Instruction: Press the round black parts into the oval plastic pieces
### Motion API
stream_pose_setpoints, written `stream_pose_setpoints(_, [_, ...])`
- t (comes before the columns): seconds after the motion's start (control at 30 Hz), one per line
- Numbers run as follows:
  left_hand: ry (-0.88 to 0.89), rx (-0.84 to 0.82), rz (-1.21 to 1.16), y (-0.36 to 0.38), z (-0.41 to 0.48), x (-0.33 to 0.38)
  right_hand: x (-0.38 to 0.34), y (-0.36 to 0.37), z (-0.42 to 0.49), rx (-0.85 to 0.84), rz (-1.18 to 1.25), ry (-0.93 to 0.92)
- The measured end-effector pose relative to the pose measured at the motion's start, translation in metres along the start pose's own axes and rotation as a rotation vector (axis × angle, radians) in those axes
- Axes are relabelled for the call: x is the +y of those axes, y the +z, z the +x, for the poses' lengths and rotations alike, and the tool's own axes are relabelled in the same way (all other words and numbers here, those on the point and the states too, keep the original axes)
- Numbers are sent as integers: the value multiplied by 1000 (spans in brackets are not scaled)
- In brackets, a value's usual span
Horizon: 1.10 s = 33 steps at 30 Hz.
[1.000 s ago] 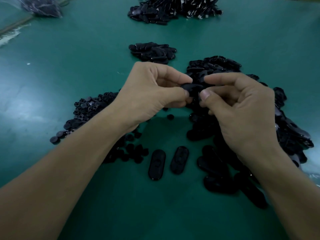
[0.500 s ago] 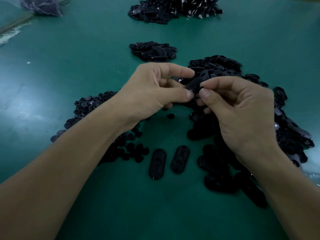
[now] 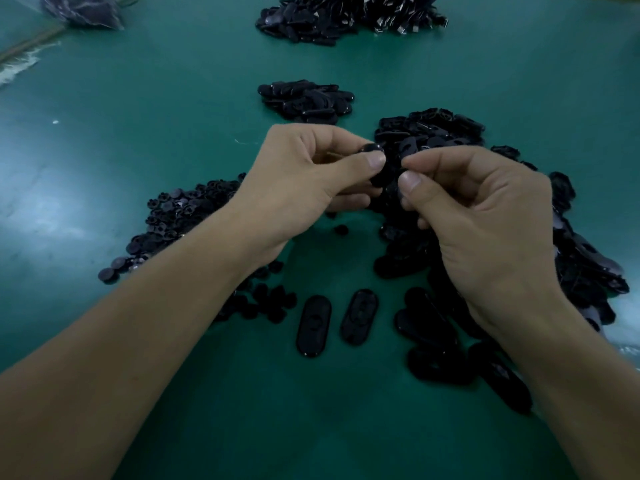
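My left hand point(image 3: 304, 181) pinches a black oval plastic piece point(image 3: 375, 164) between thumb and forefinger, held on end above the green table point(image 3: 138, 133). My right hand point(image 3: 485, 223) sits just to its right with thumb and forefinger pinched together; whether they hold a small round part is hidden. A heap of round black parts point(image 3: 180, 216) lies under my left wrist. A large heap of oval pieces point(image 3: 433, 133) spreads behind and under my right hand. Two single oval pieces point(image 3: 313, 325) point(image 3: 358, 317) lie flat between my forearms.
A small pile of oval pieces point(image 3: 306, 102) sits beyond my hands, and a bigger dark pile point(image 3: 349, 15) lies at the far edge. A plastic bag of dark parts point(image 3: 83, 10) is at the top left. More ovals point(image 3: 440, 365) lie near my right forearm.
The oval piece was held flat between both hands; now my left hand alone holds it on end, and my right fingertips have drawn slightly away from it.
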<state>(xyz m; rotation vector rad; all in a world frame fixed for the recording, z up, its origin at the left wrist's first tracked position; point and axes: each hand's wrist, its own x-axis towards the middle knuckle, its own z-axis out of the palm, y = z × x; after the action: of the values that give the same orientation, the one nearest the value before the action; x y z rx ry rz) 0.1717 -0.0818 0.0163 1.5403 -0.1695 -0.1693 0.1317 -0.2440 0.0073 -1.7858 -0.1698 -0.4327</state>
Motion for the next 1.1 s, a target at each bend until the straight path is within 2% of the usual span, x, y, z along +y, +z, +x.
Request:
stream_pose_setpoints(0.1, [-5, 23, 4, 0, 0, 1, 0, 1, -1, -7, 35, 50])
stream_pose_setpoints(0.33, [-32, -44, -86, 1, -2, 2, 2, -1, 0, 46, 34, 54])
stream_pose_setpoints(0.57, [83, -73, 122, 1, -2, -2, 3, -2, 0, 64, -28, 63])
stream_pose_setpoints(1.1, [208, -93, 260, 1, -4, -2, 1, -4, -1, 16, -149, 91])
